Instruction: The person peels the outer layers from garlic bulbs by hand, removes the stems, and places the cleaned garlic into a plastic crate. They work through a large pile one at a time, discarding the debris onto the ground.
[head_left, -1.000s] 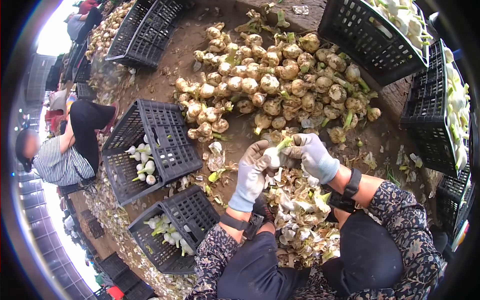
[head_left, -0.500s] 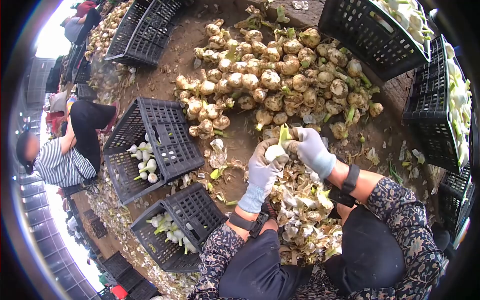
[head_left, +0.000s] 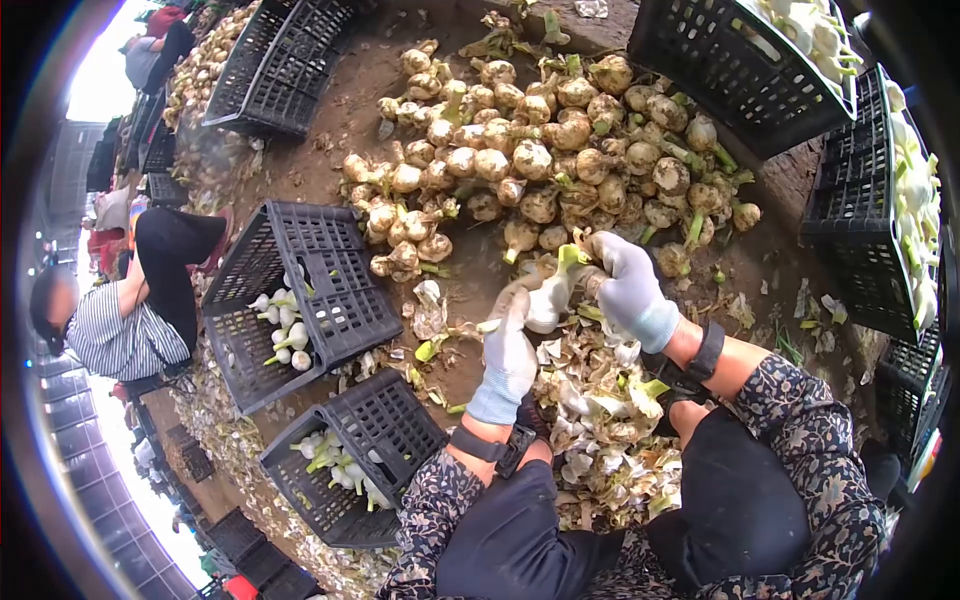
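A white garlic bulb with a green stem stub is between my two gloved hands, above the ground. My left hand grips its left side with closed fingers. My right hand pinches at the right of the stem, where a bit of brownish skin shows. Just beyond my hands lies a pile of unpeeled garlic bulbs, brown and dirty. Beneath them, between my legs, is a heap of peeled-off skins.
Two tipped black crates with white bulbs inside lie at my left, one nearer me. Crates filled with garlic stand at the right and upper right. Another person in a striped top sits at the far left.
The bulb has tilted and more of its white body shows. My left fingers have opened out slightly around it, and my right hand has shifted a little downward along the stem.
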